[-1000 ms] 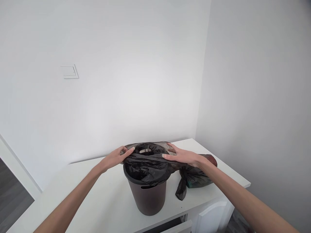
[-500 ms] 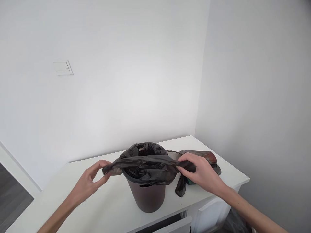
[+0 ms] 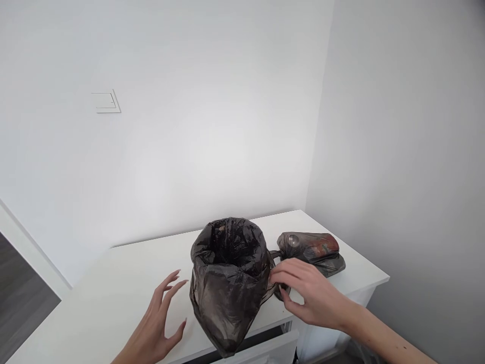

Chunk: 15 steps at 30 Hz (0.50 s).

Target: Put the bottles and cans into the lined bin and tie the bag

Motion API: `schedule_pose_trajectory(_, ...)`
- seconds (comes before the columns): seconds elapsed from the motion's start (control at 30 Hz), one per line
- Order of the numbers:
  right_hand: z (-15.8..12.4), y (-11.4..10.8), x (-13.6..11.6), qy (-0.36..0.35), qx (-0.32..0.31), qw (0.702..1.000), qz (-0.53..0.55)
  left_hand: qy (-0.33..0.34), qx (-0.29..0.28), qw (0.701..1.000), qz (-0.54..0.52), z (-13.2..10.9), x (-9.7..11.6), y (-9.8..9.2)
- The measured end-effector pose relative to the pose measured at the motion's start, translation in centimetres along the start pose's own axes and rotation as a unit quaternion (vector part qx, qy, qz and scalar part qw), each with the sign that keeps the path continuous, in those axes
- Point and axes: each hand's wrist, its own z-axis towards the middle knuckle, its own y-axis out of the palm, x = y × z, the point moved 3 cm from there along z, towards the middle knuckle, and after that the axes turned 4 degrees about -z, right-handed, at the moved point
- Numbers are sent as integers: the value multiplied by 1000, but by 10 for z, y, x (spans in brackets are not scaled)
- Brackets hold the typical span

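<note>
A black, see-through trash bag [image 3: 229, 298] lines a bin and is folded over its rim. The outer part hangs down the front to a point past the table edge and hides the bin's wall. To the left of it, my left hand [image 3: 157, 318] is open, fingers spread, apart from the bag. My right hand [image 3: 306, 290] is at the bag's right side, its fingertips against the plastic and the thumb apart from them. Behind this hand lies a filled dark bag [image 3: 312, 247] with a reddish item showing through.
The bin stands on a white dresser top [image 3: 155, 263] against the wall. Below its front edge a drawer [image 3: 265, 349] is pulled out. A light switch [image 3: 106, 101] is on the wall, and a door frame [image 3: 34, 247] stands at the left.
The bag's stretched front edge was let go by my left hand and now hangs down over the bin's front. My left hand has opened and lowered; my right hand moved down slightly.
</note>
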Motion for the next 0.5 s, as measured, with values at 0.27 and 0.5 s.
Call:
schedule_pose_trajectory(0.27, 70, -6, -29, -68, 14, 998, 0, -202, 61, 978, 8, -21, -57, 50)
schedule_pose_trajectory(0.5, 120, 34, -2, -10, -104, 986, -127, -214, 49, 975, 36, -28, -72, 68)
